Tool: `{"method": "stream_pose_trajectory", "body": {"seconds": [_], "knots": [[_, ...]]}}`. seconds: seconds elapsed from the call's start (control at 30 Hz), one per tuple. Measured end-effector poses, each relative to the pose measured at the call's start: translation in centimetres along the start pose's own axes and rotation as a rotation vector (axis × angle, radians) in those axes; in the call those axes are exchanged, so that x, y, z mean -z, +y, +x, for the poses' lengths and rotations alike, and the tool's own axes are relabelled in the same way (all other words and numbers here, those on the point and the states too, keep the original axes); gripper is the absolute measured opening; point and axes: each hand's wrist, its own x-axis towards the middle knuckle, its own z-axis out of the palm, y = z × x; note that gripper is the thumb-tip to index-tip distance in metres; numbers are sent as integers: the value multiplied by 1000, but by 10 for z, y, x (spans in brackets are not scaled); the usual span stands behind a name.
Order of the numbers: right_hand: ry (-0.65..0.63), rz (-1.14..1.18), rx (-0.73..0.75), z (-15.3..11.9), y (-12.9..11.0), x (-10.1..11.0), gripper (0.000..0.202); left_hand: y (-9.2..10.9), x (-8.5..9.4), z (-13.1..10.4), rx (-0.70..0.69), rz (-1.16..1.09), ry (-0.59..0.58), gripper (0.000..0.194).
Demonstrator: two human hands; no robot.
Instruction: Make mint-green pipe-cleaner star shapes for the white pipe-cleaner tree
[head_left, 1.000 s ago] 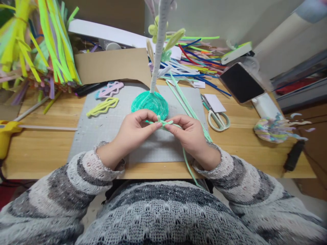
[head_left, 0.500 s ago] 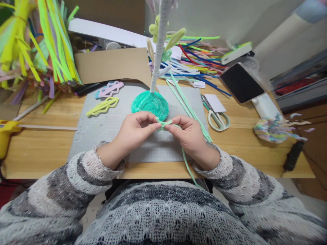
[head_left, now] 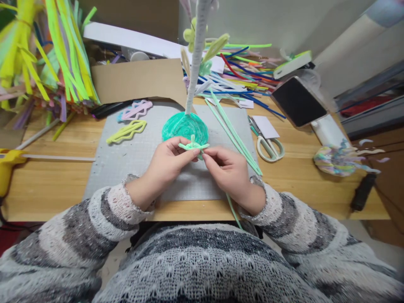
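Note:
Between both hands is a mint-green pipe cleaner (head_left: 192,146), bent into a small shape with several short arms. My left hand (head_left: 170,162) pinches this shape between thumb and fingers. At its right side, my right hand (head_left: 227,168) pinches the same pipe cleaner, whose long tail hangs down past the table's front edge. Just beyond the hands stands a round green coiled base (head_left: 186,126) with a white wrapped stem (head_left: 195,63) rising from it. Straight mint-green pipe cleaners (head_left: 235,134) lie to the right on the grey cutting mat (head_left: 126,168).
Scissors (head_left: 269,148) and a phone (head_left: 299,102) lie to the right. Zigzag yellow (head_left: 126,131) and pink (head_left: 136,110) pipe-cleaner pieces rest on the mat's left. A yellow glue gun (head_left: 8,168) is at far left. Loose coloured pipe cleaners (head_left: 246,75) lie behind the stem.
The mint-green shape has turned, so its several arms now show spread above my fingers. My right hand has shifted slightly left and down; my left hand stays pinched on the shape.

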Motion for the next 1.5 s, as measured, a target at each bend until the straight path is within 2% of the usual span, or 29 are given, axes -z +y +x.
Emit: {"method": "stream_pose_trajectory", "body": {"seconds": [0.13,0.2,0.27,0.33,0.4,0.5,0.57,0.63,0.7,0.87,1.0,1.1,1.17,1.3,1.5], "knots": [[-102,-298,202,-1,-3,5,15,5,0,-2,-88,239,43,23],[-163,-373,223,-2,-6,8,17,9,1,-2,-190,454,33,15],[-196,-359,204,0,-9,12,17,15,4,-2,-296,642,-37,9],[-199,-259,112,4,-10,17,13,20,8,-1,-364,748,-159,7],[-226,-98,-33,11,-9,22,9,24,12,0,-350,762,-285,7],[-375,203,-232,21,-2,27,12,26,15,2,-200,631,-427,11],[-431,363,-298,24,3,27,12,25,16,3,-85,485,-465,13],[-398,440,-274,24,7,25,11,23,15,4,0,327,-445,15],[-314,417,-189,21,10,22,11,20,14,4,60,179,-391,18],[-137,144,31,14,7,17,7,12,11,4,178,-46,-314,22],[-106,-13,180,12,3,16,13,10,9,4,214,-118,-272,23],[-98,-23,105,8,2,12,11,8,7,5,193,-135,-227,26],[-91,65,7,5,3,8,5,6,7,5,178,-136,-206,28],[-39,257,-161,4,4,0,17,2,7,4,145,-117,-201,30],[42,294,-222,8,2,-1,20,0,7,2,26,38,-159,27]]}}
